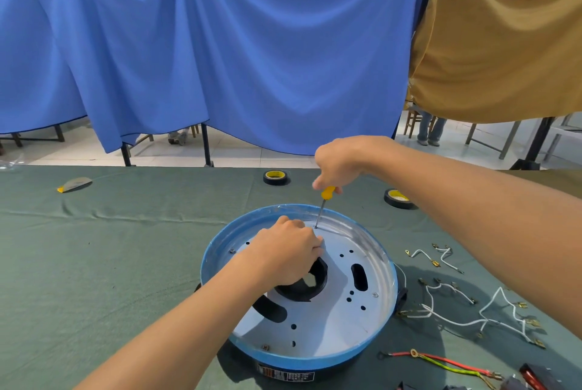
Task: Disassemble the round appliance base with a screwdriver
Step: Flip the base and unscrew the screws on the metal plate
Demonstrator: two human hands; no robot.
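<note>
Screwdriver gripped in right hand, tip on round base beneath.
Left hand grips black centre ring, just beside tip.

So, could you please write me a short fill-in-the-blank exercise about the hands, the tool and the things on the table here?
1. The right hand grips a screwdriver with a ____ handle.
2. The left hand holds the round appliance base, whose outer rim is ____.
3. ____ rolls of tape lie on the green cloth beyond the base.
4. Loose white wires lie to the ____ of the base.

Missing words: yellow; blue; two; right.
</note>
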